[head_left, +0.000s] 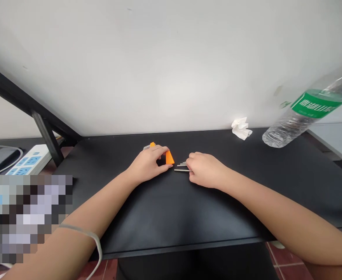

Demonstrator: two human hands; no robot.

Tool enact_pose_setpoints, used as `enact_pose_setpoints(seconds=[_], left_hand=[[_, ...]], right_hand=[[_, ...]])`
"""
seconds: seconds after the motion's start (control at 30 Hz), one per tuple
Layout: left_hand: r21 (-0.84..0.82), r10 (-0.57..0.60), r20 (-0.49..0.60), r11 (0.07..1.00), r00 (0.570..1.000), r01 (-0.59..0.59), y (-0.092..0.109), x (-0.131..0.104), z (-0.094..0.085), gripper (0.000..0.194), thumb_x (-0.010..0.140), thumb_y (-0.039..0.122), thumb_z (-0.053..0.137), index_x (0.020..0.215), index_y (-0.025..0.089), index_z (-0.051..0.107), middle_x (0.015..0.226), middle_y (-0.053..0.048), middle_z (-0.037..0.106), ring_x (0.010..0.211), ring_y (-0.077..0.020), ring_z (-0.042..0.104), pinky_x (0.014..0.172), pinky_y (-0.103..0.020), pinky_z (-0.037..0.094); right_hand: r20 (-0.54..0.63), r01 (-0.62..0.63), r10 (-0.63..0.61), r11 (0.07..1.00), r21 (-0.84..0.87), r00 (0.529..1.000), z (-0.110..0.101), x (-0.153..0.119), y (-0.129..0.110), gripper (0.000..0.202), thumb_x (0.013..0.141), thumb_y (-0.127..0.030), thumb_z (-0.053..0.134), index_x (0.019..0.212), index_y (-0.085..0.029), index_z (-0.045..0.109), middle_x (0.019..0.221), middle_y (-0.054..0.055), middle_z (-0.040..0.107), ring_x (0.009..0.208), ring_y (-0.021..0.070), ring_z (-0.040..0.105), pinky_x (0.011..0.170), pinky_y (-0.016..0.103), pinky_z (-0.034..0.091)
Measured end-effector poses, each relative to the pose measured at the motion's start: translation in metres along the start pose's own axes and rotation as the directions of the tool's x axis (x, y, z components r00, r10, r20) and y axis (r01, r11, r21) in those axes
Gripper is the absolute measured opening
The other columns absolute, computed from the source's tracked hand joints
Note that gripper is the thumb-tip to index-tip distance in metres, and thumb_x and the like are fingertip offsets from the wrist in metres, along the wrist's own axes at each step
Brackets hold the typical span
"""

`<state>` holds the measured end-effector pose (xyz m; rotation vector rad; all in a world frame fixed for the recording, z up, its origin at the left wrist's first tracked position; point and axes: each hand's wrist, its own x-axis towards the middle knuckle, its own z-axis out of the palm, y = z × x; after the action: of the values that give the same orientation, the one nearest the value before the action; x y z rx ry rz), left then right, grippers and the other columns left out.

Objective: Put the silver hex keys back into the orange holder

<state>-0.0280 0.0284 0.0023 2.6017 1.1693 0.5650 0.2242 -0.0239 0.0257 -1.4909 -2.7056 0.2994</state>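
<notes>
Head view: left hand (152, 162) at mid-desk, grip part-curled, thumb on the near edge of an orange holder (169, 158), fingers over its far edge. Thin dark rods (146, 147) poke out past the hand on the left. Right hand (206, 169) just beside it, grip closed to a fist on a long metal rod (182, 170); 3 or so shorter rods (182, 165) show next to it, can't tell if gripped or lying underneath. All on the black desk (185, 217).

Handling, my guess: holder looks like plastic, so light, stiff, hard to break; pinch across its 2 edges. Rods look like smooth steel: rigid, light, slick, likely to roll. Best hold is mid-length, thumb against fingertips, ends free.
</notes>
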Motion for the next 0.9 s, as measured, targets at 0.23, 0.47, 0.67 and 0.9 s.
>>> enact_pose_setpoints(seconds=[0.23,0.47,0.67,0.9], left_hand=[[-0.037,0.014,-0.028,0.999,1.000,-0.015,0.001,0.000,-0.001,0.039,0.086,0.045,0.070,0.119,0.025,0.062,0.098,-0.002,0.070,0.083,-0.0187,0.066,0.073,-0.032,0.054],[-0.052,-0.007,-0.055,0.999,0.998,0.004,0.000,-0.001,0.000,0.040,0.085,0.047,0.072,0.117,0.025,0.062,0.095,-0.001,0.069,0.084,-0.0186,0.064,0.077,-0.032,0.053],[-0.044,-0.003,-0.079,0.999,0.997,0.000,0.000,-0.001,-0.001,0.037,0.085,0.047,0.072,0.114,0.025,0.065,0.091,-0.001,0.069,0.082,-0.0183,0.064,0.078,-0.033,0.052],[-0.050,0.024,-0.112,0.998,0.993,-0.030,-0.005,-0.002,0.001,0.045,0.082,0.055,0.075,0.113,0.024,0.066,0.088,0.000,0.070,0.081,-0.0180,0.064,0.078,-0.032,0.051]], right_hand=[[-0.179,0.063,-0.012,0.957,0.284,0.984,-0.010,-0.001,0.015,0.012,0.091,-0.013,0.054,0.081,-0.021,0.053,0.083,0.001,0.060,0.071,0.0137,0.052,0.063,0.026,0.035],[-0.248,0.153,-0.084,0.950,0.272,0.965,-0.008,0.000,0.023,0.014,0.096,-0.015,0.050,0.085,-0.019,0.057,0.088,0.002,0.060,0.072,0.0135,0.051,0.065,0.026,0.037],[-0.259,0.167,-0.095,0.948,0.270,0.961,-0.011,-0.002,0.024,0.017,0.099,-0.015,0.047,0.089,-0.019,0.059,0.091,0.004,0.061,0.075,0.0144,0.054,0.067,0.026,0.038],[-0.325,0.205,-0.101,0.930,0.304,0.940,-0.007,-0.002,0.028,0.016,0.098,-0.013,0.050,0.090,-0.019,0.062,0.093,0.004,0.063,0.077,0.0151,0.057,0.070,0.027,0.042]])
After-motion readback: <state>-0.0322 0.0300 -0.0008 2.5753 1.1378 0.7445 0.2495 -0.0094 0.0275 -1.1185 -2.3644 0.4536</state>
